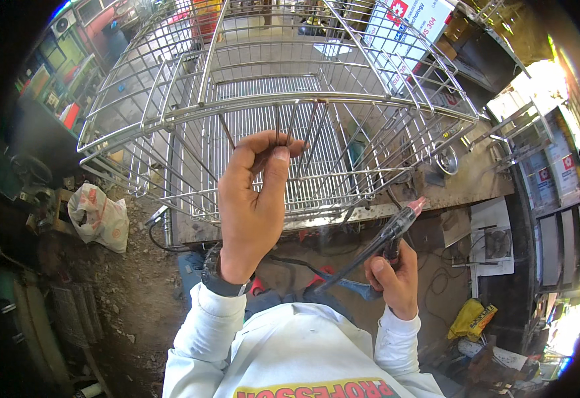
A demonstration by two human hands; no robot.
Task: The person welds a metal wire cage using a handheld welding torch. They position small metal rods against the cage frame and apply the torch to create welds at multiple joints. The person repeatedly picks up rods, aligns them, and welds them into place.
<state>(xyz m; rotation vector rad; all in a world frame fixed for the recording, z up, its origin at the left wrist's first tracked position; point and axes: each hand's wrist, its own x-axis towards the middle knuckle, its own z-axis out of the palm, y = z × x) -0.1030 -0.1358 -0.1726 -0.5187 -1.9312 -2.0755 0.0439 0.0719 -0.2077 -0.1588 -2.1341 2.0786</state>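
A large silver wire cage (257,99) of welded metal rods stands in front of me, with a slatted rack (263,93) forming its floor. My left hand (253,196) reaches up to the cage's near side. Its thumb and fingers close on a thin metal rod (278,123) below the top rail; the fingers partly hide the rod's lower end. Lower and to the right, my right hand (397,278) is wrapped round the handle of a welding torch (388,233) with a pink nozzle. The nozzle points up and right, apart from the cage.
The cage rests on a worn workbench (465,182), where a round metal part (446,159) lies at the right. A white sack (99,215) sits on the rubble floor at left. A yellow bag (472,320) lies at lower right. Cables trail beneath the bench edge.
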